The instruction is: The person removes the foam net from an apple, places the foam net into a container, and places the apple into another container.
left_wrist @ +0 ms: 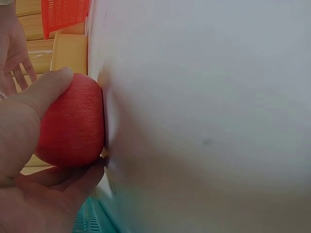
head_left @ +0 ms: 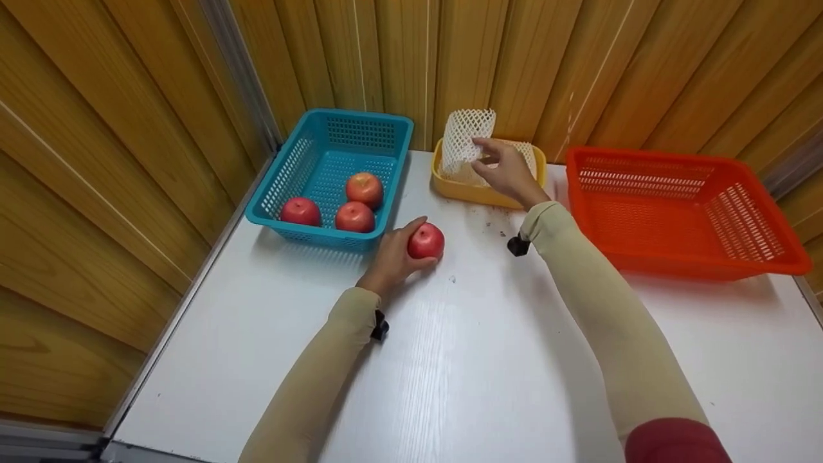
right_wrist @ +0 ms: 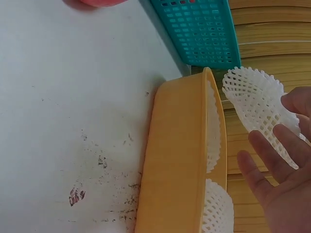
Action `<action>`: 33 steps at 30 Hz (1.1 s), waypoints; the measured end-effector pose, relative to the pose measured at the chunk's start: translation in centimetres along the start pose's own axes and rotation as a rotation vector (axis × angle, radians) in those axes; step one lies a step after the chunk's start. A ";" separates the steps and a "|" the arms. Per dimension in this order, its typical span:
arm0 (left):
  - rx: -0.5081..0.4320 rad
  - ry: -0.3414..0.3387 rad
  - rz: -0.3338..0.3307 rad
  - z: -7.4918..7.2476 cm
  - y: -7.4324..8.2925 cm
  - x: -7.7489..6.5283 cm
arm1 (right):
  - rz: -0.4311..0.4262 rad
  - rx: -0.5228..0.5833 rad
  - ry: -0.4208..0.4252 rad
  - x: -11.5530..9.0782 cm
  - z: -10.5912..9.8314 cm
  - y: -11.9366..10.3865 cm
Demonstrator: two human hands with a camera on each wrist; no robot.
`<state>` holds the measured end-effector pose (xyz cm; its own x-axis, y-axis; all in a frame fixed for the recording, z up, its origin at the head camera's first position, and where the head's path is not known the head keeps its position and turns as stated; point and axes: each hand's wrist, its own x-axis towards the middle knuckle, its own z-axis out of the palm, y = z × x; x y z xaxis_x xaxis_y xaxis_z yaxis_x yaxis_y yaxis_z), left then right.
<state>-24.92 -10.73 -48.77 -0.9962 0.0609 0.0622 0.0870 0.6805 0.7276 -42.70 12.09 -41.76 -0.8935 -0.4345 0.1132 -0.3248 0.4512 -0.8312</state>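
My left hand (head_left: 393, 258) grips a red apple (head_left: 427, 241) on the white table, thumb and fingers round its sides. In the left wrist view the apple (left_wrist: 73, 121) touches the table surface. My right hand (head_left: 506, 171) pinches a white foam fruit net (head_left: 468, 138) between thumb and fingers, above a yellow basket (head_left: 476, 193). In the right wrist view the foam net (right_wrist: 257, 97) hangs beside the basket's rim, its other fingers spread. More white foam netting (right_wrist: 217, 208) lies inside the yellow basket.
A teal basket (head_left: 263, 215) at the left holds three apples (head_left: 355, 217). To the right stands a red basket (head_left: 701, 267). Wooden panels (head_left: 398, 58) close off the back and left of the table (head_left: 450, 386). Dark specks (right_wrist: 102, 161) mark the tabletop near the yellow basket.
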 end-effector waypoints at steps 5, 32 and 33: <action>-0.003 -0.011 -0.019 0.0 0.2 0.0 | 0.033 -0.058 -0.032 -0.1 0.1 0.8; 0.007 -0.009 -0.013 0.0 0.1 0.2 | 0.176 -0.518 -0.074 -0.7 0.1 2.8; 0.007 -0.008 -0.013 0.0 0.0 0.2 | 0.181 -0.527 -0.087 -0.8 0.1 2.8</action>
<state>-25.11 -10.71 -48.74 -0.9972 0.0572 0.0473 0.0737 0.6867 0.7232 -42.89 13.61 -44.28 -0.9277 -0.3668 -0.0699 -0.2996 0.8430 -0.4467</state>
